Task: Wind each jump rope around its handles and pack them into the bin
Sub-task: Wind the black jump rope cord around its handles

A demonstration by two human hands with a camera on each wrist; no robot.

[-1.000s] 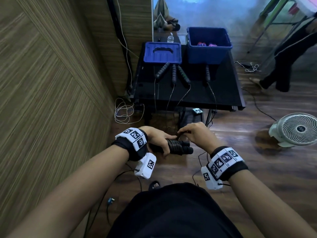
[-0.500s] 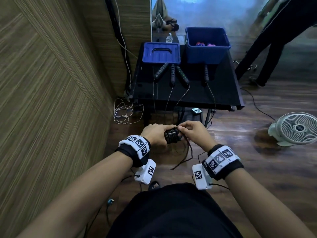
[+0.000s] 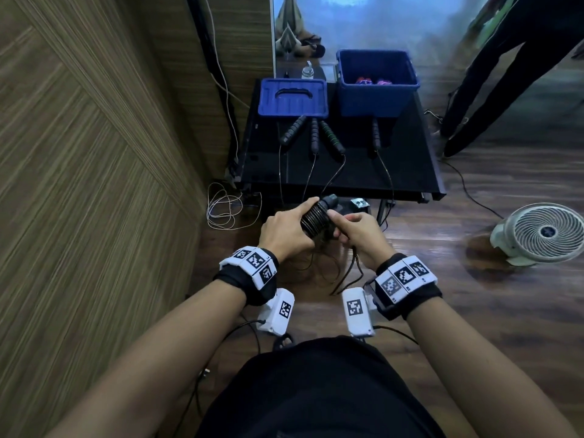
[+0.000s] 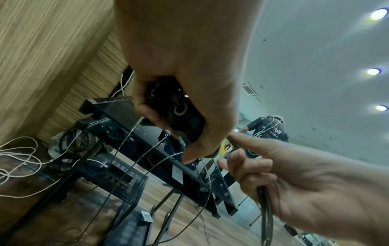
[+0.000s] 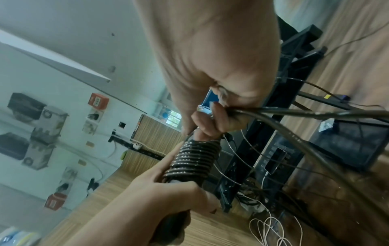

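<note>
My left hand (image 3: 286,230) grips a pair of black jump rope handles (image 3: 316,216) with cord coiled tightly round them (image 5: 194,157). They point up and away, in front of the table's near edge. My right hand (image 3: 354,230) pinches the loose cord (image 5: 294,113) just right of the coil, and strands hang down from the fist (image 4: 265,204). The left wrist view shows the handle ends (image 4: 179,109) inside my left fist. Several more black-handled ropes (image 3: 316,135) lie on the black table (image 3: 407,165), their cords trailing over its edge. The blue bin (image 3: 377,85) stands open at the table's back right.
A blue lid (image 3: 292,98) lies left of the bin, with a small bottle (image 3: 308,71) behind it. A wood-panelled wall (image 3: 79,184) runs close on the left, white cable (image 3: 221,207) coiled at its foot. A floor fan (image 3: 543,233) sits right. Someone's legs (image 3: 505,74) stand beyond the table.
The wound handles have swung from lying sideways to pointing up and away. Both hands rose toward the table edge. The standing person moved left, closer to the table.
</note>
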